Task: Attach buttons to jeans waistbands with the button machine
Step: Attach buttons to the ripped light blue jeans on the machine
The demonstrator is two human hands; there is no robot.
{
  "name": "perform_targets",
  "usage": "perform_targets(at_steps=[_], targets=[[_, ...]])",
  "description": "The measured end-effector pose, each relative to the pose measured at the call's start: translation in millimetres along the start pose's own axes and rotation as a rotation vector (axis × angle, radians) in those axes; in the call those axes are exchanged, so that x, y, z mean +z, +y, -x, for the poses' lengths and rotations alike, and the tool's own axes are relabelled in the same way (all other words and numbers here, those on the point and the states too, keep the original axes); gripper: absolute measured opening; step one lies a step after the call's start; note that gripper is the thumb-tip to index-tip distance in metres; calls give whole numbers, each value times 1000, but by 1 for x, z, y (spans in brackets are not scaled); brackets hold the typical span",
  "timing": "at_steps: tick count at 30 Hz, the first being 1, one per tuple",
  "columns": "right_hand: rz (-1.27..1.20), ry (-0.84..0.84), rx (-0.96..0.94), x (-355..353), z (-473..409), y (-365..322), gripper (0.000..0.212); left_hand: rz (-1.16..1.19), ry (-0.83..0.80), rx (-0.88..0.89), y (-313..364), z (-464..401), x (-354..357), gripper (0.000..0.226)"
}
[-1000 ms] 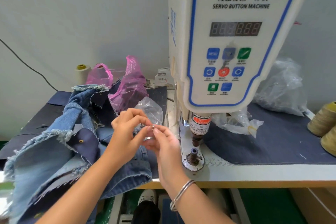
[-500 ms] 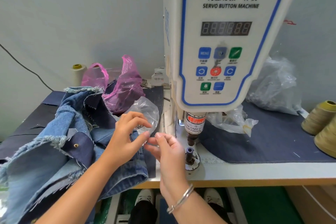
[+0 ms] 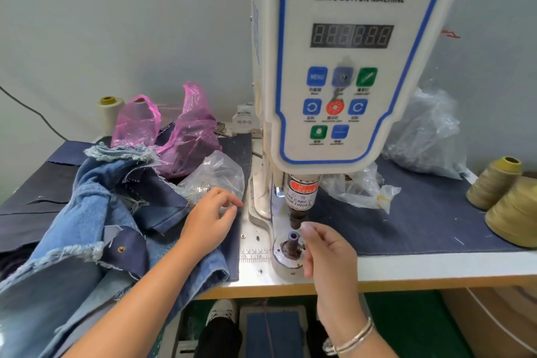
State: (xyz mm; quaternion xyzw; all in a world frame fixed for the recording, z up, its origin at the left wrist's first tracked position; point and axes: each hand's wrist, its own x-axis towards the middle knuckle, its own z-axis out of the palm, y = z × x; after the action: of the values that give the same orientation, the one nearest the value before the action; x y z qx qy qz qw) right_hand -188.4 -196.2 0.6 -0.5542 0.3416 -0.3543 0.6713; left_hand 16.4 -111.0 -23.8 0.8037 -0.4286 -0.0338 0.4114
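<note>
The white servo button machine (image 3: pixel 343 67) stands on the table, its upper punch (image 3: pixel 296 212) right above the dark lower die (image 3: pixel 291 241). My right hand (image 3: pixel 328 253) is just right of the die, thumb and forefinger pinched together on a small button part that is too blurred to make out. My left hand (image 3: pixel 209 221) hovers with loosely curled fingers over the jeans (image 3: pixel 96 227), beside a clear plastic bag of buttons (image 3: pixel 215 174). One brass button (image 3: pixel 121 249) sits on a dark waistband flap.
Pink plastic bags (image 3: pixel 186 131) and a cream thread spool (image 3: pixel 108 113) stand at the back left. More clear bags (image 3: pixel 427 136) lie right of the machine, and olive thread cones (image 3: pixel 505 197) at the right edge. A foot pedal (image 3: pixel 270 331) is under the table.
My hands were together holding a small part; now they have separated. The right hand has moved right to the lower die, and the left stays by the clear bag.
</note>
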Motion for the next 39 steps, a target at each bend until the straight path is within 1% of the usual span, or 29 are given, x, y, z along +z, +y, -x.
perform_targets(at_steps=[3,6,9,12,14,18,21,27,29,31,33,35,36,37,39], targets=[[183,-38,-61,-4,-5,-1,23,56,24,-11,-4,-2,0,30],[345,-93,-168,-9,-8,-2,22,51,28,-10,-7,-3,1,30],[446,-126,-259,-13,-10,-5,22,57,35,-10,-8,-2,1,28],[544,-145,-338,-14,-11,-7,27,65,40,-16,-9,-2,1,28],[594,-154,-335,-14,-14,-9,27,64,41,-16,-8,-2,1,27],[499,-187,-150,-15,-19,-11,18,77,44,-24,-8,-3,1,27],[414,-197,-69,-15,-19,-12,16,78,40,-25,-8,-3,1,27],[311,-219,-59,-23,-18,-22,13,72,38,-36,-8,-3,2,27],[222,-151,-52,-33,-25,-30,14,69,39,-38,-8,-3,2,26],[224,-61,-102,-45,-38,-42,14,66,37,-41,-8,-3,2,25],[396,28,-244,-54,-58,-56,15,65,36,-41,-8,-3,2,27],[683,76,-371,-59,-83,-66,17,69,37,-42,-8,-3,2,28],[872,88,-392,-60,-98,-69,18,72,38,-43,-8,-3,2,29],[1049,74,-378,-60,-112,-70,21,73,39,-43,-8,-3,2,29],[1371,3,-228,-57,-135,-70,24,74,41,-46,-8,-3,2,29]])
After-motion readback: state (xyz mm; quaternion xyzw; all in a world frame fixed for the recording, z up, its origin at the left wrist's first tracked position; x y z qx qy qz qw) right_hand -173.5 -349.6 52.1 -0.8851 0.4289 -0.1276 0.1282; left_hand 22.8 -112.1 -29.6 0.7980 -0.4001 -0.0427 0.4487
